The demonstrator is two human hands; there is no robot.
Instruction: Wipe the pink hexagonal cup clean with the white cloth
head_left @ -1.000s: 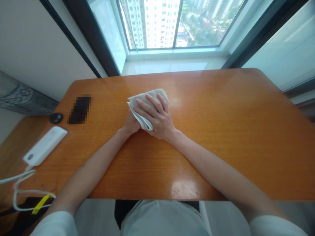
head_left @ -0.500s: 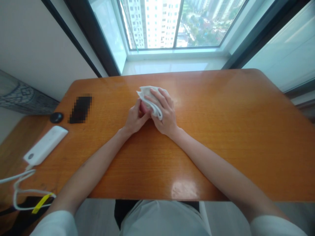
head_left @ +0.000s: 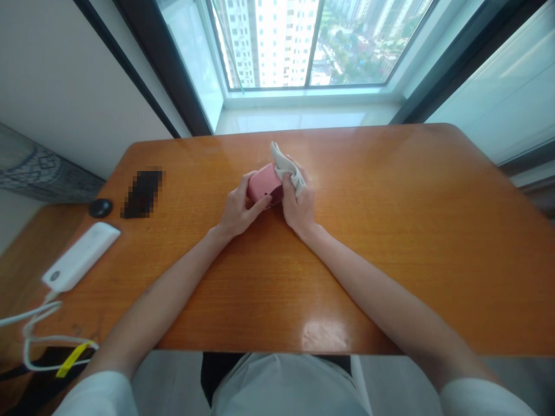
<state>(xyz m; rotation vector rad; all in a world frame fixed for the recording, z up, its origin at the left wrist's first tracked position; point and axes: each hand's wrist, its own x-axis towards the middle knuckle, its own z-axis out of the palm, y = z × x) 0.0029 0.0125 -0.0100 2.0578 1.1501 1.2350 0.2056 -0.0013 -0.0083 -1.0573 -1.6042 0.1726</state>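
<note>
Pink box (head_left: 263,180) held in the left grip (head_left: 237,209), white cloth (head_left: 286,166) bunched in the right grip (head_left: 300,207) at the box's right side.
The left grip clasps the box from its left, over the counter (head_left: 373,242); the right is just beside it. The box's long axis is hard to judge; whether it contains anything cannot be told.

Upper garment: pale, near-white short-sleeved shirt (head_left: 290,390), plain across its visible front, soft fabric with shallow folds. Left sleeve (head_left: 102,397): same pale colour, loose cut, rounded opening near the elbow. Right sleeve (head_left: 483,398): matching colour and cut. Left forearm (head_left: 167,294) and right forearm (head_left: 381,292): bare, slender, tapering toward the wrist. Left hand (head_left: 236,209) and right hand (head_left: 300,209): bare, slim-fingered.
</note>
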